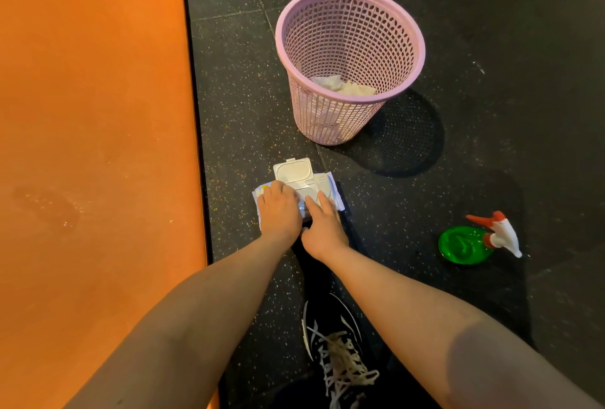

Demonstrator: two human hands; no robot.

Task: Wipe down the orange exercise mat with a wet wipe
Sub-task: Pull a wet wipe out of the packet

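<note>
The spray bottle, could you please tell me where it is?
Head view, right side: the spray bottle sits on the dark floor, below the pink basket and right of the wipes pack.

I can read no word, brand or number anywhere. The wet wipe pack [328, 180] carries blue and yellow print, too small and blurred to make out. My shoe [334, 343] shows only white stripes, no legible name.
</note>
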